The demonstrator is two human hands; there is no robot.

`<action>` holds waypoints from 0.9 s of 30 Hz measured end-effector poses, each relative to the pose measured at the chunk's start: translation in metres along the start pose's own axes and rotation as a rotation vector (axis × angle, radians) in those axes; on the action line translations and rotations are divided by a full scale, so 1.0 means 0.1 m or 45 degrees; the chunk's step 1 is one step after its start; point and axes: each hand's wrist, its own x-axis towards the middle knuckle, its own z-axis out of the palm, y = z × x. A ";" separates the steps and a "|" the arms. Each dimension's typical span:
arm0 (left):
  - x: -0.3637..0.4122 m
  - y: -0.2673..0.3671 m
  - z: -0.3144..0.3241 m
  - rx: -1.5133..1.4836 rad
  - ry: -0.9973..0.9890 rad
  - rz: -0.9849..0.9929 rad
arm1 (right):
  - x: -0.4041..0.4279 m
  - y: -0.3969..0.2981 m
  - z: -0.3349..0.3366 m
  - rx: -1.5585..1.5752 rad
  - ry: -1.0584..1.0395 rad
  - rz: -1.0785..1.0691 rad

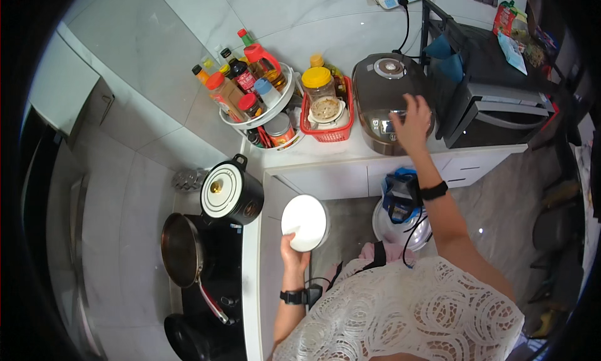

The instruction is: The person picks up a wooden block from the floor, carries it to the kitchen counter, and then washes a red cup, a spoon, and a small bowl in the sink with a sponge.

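My left hand (295, 257) grips the rim of a round white dish (305, 222), holding it in front of the lower cabinets with the thumb on its inner face. On the counter stands a dark electric rice cooker (385, 88) with its lid down. My right hand (413, 121) is over the cooker's front right part, fingers apart, beside its lit control panel (388, 126). Nothing shows in that hand; whether the fingertips touch the cooker, I cannot tell.
Left of the cooker are a red plastic basket (327, 134) with jars and a white two-tier rack (258, 121) of condiment bottles. A black lidded pot (244, 201) and a frying pan (181, 250) are by the hob. A toaster oven (502, 117) stands right. A metal basin (382, 227) lies below.
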 end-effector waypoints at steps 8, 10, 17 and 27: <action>1.17 0.31 1.53 0.023 -0.413 0.076 | 0.20 0.59 0.37 -0.304 -0.149 0.257; 1.40 0.36 1.94 -0.012 -0.523 0.052 | 0.19 0.67 0.36 -0.312 -0.100 0.285; 2.21 0.40 2.79 -0.293 -0.963 -0.091 | 0.09 0.63 0.35 -0.242 -0.137 0.281; 2.76 0.56 3.44 -0.309 -1.219 -0.290 | 0.38 0.25 0.19 -0.062 0.038 0.368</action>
